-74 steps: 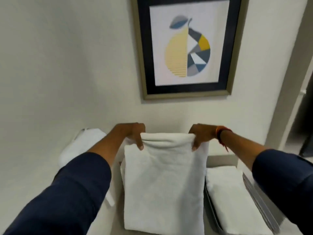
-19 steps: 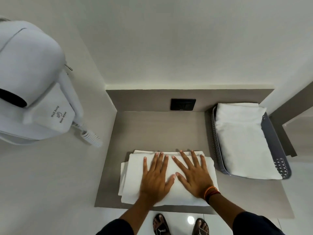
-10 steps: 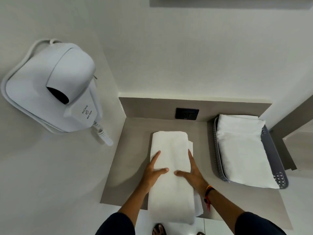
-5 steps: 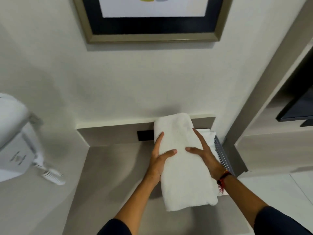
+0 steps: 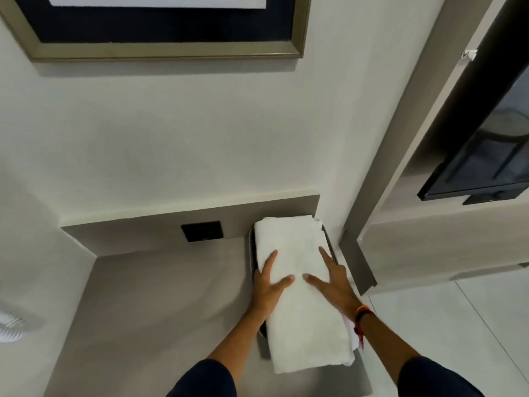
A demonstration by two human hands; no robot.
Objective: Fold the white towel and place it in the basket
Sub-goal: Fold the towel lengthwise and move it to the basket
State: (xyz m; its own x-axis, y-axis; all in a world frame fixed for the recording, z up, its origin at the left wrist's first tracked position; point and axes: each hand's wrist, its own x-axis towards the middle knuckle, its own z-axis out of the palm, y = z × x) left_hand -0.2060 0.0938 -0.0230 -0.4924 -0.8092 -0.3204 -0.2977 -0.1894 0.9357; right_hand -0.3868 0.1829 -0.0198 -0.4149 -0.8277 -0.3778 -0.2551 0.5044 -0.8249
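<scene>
The folded white towel (image 5: 297,285) lies lengthwise over the grey basket (image 5: 332,250), covering nearly all of it, with only slivers of rim showing at both sides. Its near end overhangs the basket's front. My left hand (image 5: 266,287) grips the towel's left edge, thumb on top. On the towel's right edge my right hand (image 5: 332,282) holds on, fingers spread and an orange band at the wrist. A second towel underneath peeks out at the near right.
The basket stands at the right end of a grey-brown counter (image 5: 160,305), against the back wall. A black wall socket (image 5: 201,231) is left of it. A framed picture (image 5: 160,27) hangs above. A dark screen (image 5: 486,156) is at right.
Both hands have carried the folded towel to the right and lowered it onto the basket. The view has swung right, and the wall-mounted hair dryer has left the frame.
</scene>
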